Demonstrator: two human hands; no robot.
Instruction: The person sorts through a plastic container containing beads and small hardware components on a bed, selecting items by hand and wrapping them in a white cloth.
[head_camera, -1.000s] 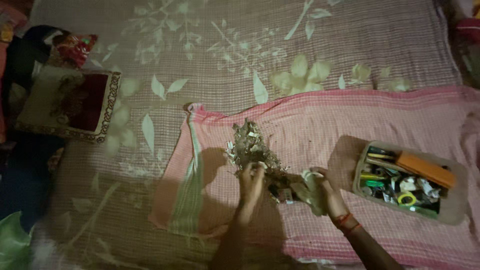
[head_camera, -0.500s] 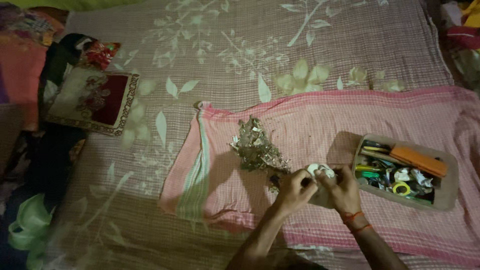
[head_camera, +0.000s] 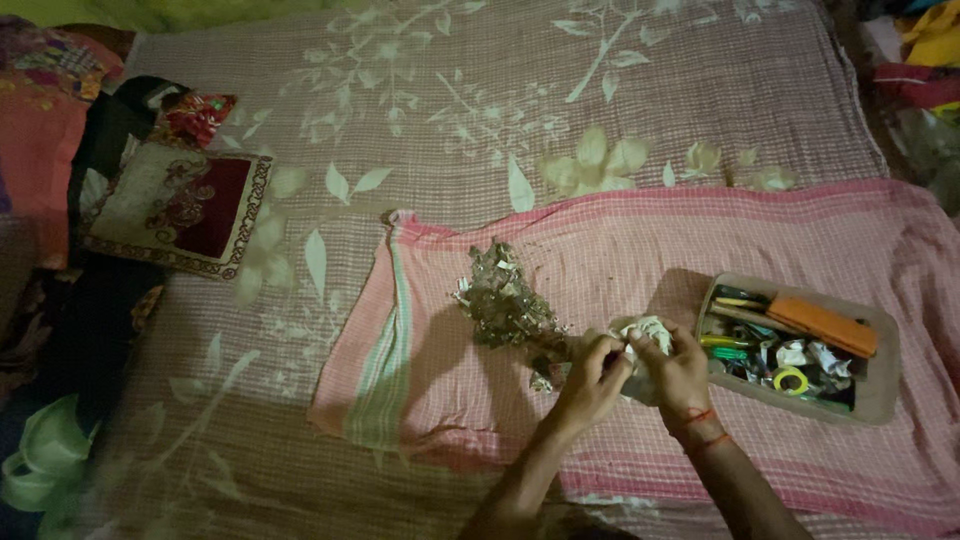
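My left hand (head_camera: 590, 375) and my right hand (head_camera: 677, 372) meet over a pink striped cloth (head_camera: 640, 250), and both grip a crumpled whitish wad (head_camera: 652, 333) of paper or plastic. Red threads circle my right wrist. Just left of my hands lies a heap of small shiny scraps (head_camera: 505, 298) on the cloth. A few loose scraps lie under my left hand. What exactly the wad is made of cannot be told in the dim light.
A shallow beige tray (head_camera: 886, 370) at the right holds an orange flat box, a yellow tape ring, pens and other small items. The cloth lies on a leaf-patterned bedsheet (head_camera: 450, 110). A maroon embroidered cushion (head_camera: 180, 205) and piled clothes sit at the left; a green bag (head_camera: 40, 455) at bottom left.
My left hand left the scrap heap and moved right to join my right hand on the whitish wad. The view shifted slightly.
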